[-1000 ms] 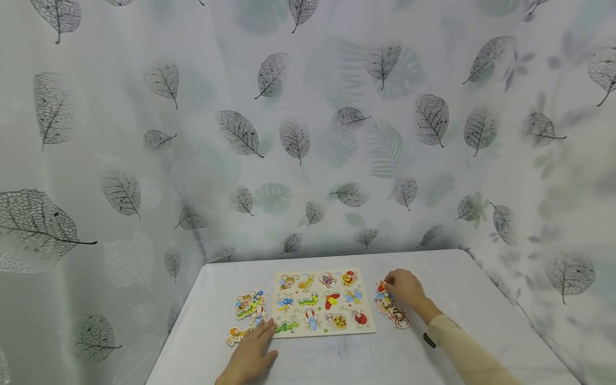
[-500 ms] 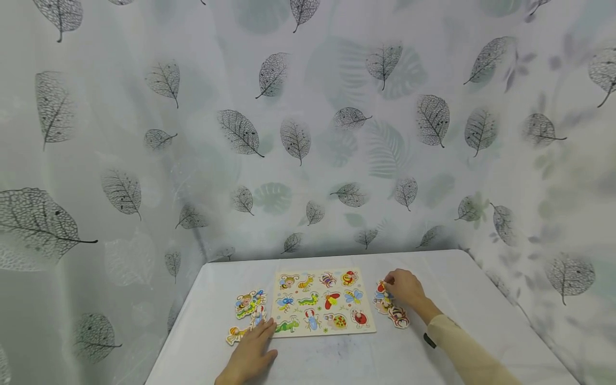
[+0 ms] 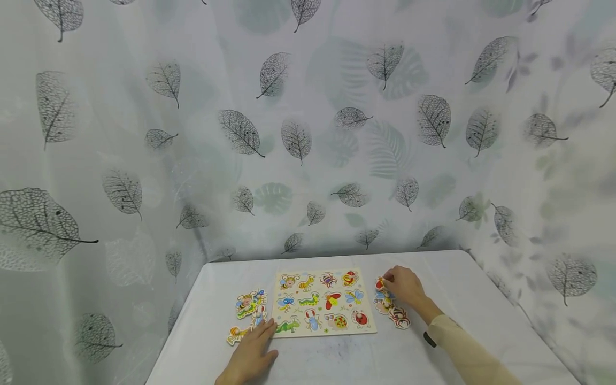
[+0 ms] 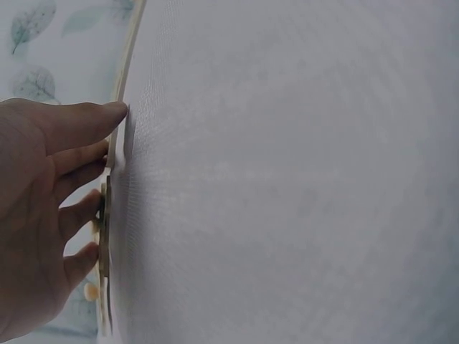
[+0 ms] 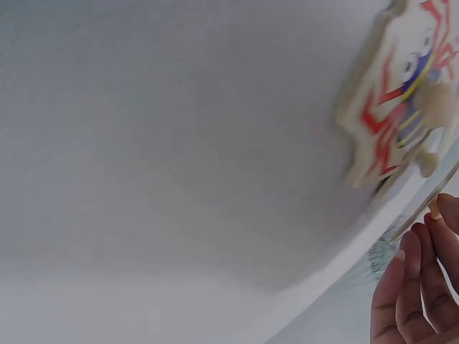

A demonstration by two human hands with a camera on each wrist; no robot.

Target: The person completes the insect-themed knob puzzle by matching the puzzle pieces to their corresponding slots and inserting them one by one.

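My right hand (image 3: 406, 286) pinches the small knob of a red wooden peg puzzle piece (image 3: 379, 284) at the right of the puzzle board (image 3: 318, 275). In the right wrist view its thumb and fingers close on that knob, and the piece appears thin and edge-on. Below it lie other loose insect pieces, among them a red-legged spider piece (image 5: 405, 107). My left hand (image 3: 252, 350) lies with extended fingers at the board's lower left corner, touching the board edge and nearby pieces. Its fingers (image 4: 79, 125) are spread in the left wrist view.
Several knobbed insect pieces (image 3: 247, 305) are heaped left of the board, and an orange-headed one (image 3: 236, 335) lies beside my left hand. All this is on a white-covered table (image 3: 337, 363). A leaf-patterned curtain (image 3: 308, 160) surrounds its back and sides.
My right hand has risen slightly with the red piece, showing more of the blue piece beneath. The left hand has stayed in place.
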